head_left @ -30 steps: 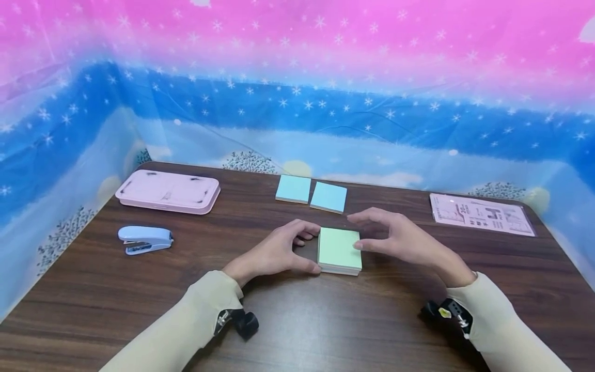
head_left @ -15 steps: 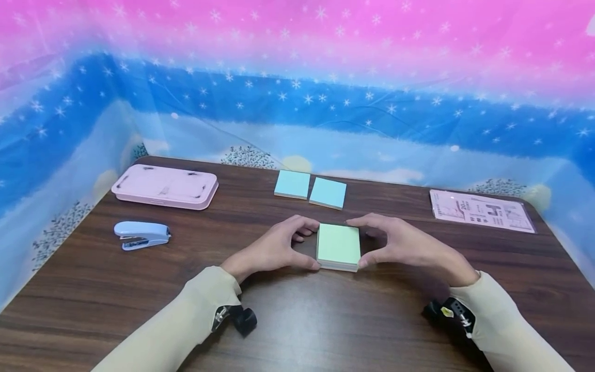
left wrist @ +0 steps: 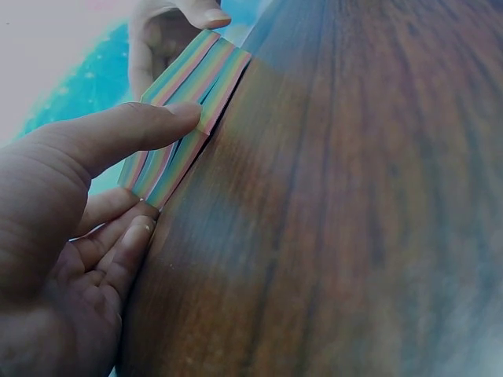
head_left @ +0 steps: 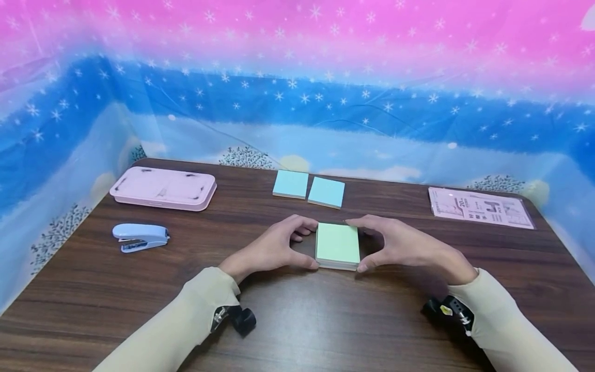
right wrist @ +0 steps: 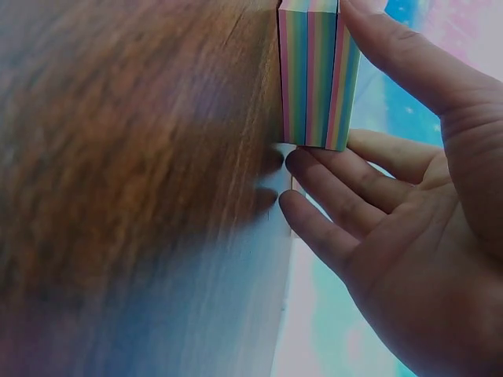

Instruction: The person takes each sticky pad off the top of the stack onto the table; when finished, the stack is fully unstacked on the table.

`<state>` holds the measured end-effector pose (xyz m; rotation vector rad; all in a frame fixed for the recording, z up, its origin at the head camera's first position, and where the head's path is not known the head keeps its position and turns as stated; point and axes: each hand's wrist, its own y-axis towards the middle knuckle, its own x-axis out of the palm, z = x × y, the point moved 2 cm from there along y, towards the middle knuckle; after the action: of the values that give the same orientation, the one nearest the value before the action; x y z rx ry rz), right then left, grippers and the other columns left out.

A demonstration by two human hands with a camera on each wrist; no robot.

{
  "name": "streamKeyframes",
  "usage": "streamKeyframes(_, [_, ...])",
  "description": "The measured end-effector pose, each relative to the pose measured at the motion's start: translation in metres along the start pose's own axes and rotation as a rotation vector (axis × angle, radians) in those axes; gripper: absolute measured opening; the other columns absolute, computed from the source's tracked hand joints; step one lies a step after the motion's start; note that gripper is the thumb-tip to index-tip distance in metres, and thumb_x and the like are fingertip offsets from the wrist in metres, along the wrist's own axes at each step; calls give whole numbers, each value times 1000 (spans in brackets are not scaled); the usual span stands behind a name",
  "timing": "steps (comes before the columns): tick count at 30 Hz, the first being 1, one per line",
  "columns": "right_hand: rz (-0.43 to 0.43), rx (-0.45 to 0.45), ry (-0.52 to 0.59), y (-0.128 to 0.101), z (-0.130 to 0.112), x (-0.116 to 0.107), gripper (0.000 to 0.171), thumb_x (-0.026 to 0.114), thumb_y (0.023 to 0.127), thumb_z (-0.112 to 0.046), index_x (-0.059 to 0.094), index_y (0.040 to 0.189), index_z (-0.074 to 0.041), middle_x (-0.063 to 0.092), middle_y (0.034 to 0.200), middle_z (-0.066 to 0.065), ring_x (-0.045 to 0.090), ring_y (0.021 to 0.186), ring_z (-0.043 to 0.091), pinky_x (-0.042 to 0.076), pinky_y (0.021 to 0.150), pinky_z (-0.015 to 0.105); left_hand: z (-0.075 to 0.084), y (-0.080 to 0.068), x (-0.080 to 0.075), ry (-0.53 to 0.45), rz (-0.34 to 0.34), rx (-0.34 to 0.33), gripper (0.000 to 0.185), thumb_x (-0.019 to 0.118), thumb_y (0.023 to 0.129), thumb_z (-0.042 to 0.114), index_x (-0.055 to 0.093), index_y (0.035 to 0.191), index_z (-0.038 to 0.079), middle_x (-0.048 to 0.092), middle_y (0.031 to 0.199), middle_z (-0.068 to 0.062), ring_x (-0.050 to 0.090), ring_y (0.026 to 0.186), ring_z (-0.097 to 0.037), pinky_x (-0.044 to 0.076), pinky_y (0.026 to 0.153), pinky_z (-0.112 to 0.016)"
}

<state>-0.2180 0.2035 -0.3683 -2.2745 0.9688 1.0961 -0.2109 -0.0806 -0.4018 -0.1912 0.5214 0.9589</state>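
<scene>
A squared stack of sticky note pads [head_left: 338, 242], light green on top, lies flat on the brown table between the hands. Its rainbow-striped edges show three layered pads [right wrist: 317, 78] in the right wrist view. My left hand [head_left: 271, 245] grips the stack's left side, thumb at the near corner and fingers at the far one. On the opposite side, my right hand [head_left: 409, 247] holds it in a matching way, thumb at the near right corner and index finger at the far right. From the left wrist, the left thumb [left wrist: 149, 129] is seen against the striped edge.
Two light blue note pads [head_left: 290, 184] lie side by side behind the stack. A pink case [head_left: 162, 187] and a light blue stapler [head_left: 141, 237] are at the left. Toward the back right is a pink printed packet [head_left: 481, 207]. Patterned cloth [head_left: 297, 103] encloses the table's back and sides.
My right hand has come down to the stack's right side, its thumb moving from the top face to the near corner. The left hand has stayed in place.
</scene>
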Motion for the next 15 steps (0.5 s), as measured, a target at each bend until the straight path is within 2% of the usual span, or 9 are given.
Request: streamKeyframes(15, [32,9,2,-1,1,0,92,94,80,-48,54,154,-11,57,149,7,51,140,32,45,112,59,-1,1,0,5,0,1,76,95,79,23,60,144,7,59,139,-4,57,124,-21,50,107,-35])
